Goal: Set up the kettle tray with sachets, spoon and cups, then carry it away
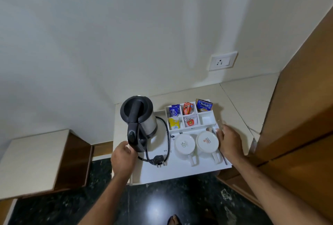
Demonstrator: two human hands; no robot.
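White tray [182, 174] sits on the pale bench [239, 95], centre-right of frame, its near edge overhanging the bench front above the dark floor [162, 205].

Left hand [123, 157] grips the tray's left edge, fingers curled over the rim, right beside the base of the kettle [139, 118]. Right hand [229, 143] clasps the right edge, fingers wrapped on the rim, touching the right cup [207, 142]. Both hands closed on the tray.

Kettle stands upright at tray's left, black lid and handle, steel body. Its cord [166, 134] loops across the tray middle; plug [159, 160] lies loose near the front.

Sachet box [207, 119] sits at the tray's upper right, six compartments: blue, red and a Tetley sachet [203, 106] along the back row; yellow and white-red in front, front-right one empty.

Two white cups upside down in front of the box, left cup [184, 143] just beside the right one, handles toward the viewer. Spoon [210, 129] lies between the right cup and the box.

Wall socket [223, 61] upper right of frame.
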